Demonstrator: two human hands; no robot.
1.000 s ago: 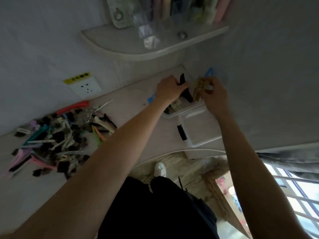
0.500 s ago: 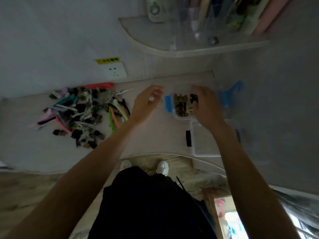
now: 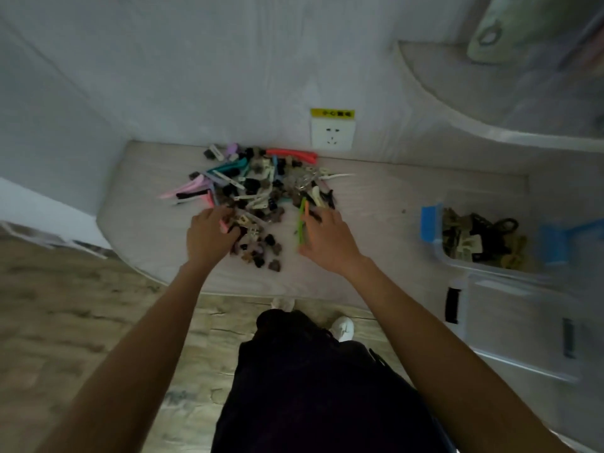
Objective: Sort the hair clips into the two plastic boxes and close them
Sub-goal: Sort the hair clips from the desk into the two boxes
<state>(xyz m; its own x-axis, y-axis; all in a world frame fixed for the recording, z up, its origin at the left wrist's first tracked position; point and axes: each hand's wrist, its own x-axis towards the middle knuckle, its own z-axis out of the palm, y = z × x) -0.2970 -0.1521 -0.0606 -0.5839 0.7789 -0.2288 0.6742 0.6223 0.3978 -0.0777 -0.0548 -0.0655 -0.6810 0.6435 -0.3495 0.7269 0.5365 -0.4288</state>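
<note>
both hands reach into clips (image 3: pixel 258 191)

Both arms out fwd; left hand (image 3: pixel 209 235) fingers curled, right hand (image 3: pixel 328 238) fingers spread.

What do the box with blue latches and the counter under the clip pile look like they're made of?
Box with blue latches: clear, glossy plastic, apparently; the clips inside show through its wall. Counter: pale, matte, with faint grain lines, probably wood-look laminate, though real wood cannot be ruled out.
</note>
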